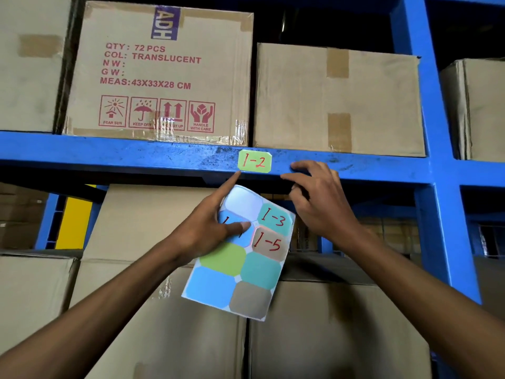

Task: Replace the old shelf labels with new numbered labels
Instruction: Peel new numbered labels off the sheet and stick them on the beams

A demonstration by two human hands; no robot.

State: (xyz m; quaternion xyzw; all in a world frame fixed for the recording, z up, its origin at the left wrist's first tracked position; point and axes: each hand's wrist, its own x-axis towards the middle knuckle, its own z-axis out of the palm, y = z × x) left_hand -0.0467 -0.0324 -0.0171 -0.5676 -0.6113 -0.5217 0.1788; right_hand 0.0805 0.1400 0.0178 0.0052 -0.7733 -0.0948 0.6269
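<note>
A light green label (254, 161) marked "1-2" in red is stuck on the front of the blue shelf beam (136, 157). My left hand (210, 228) holds a sheet of coloured stickers (240, 258) below the beam, thumb pressed on it, while its index finger points up to the label's lower left corner. The sheet carries stickers marked "1-3" and "1-5", several blank ones and an empty slot at the top. My right hand (319, 198) rests on the beam just right of the label, fingers spread and holding nothing.
Cardboard boxes stand on the beam: a printed one (158, 72) reading "72 PCS TRANSLUCENT" and a plain one (338, 99). More boxes (164, 324) fill the shelf below. A blue upright (437, 160) rises at the right.
</note>
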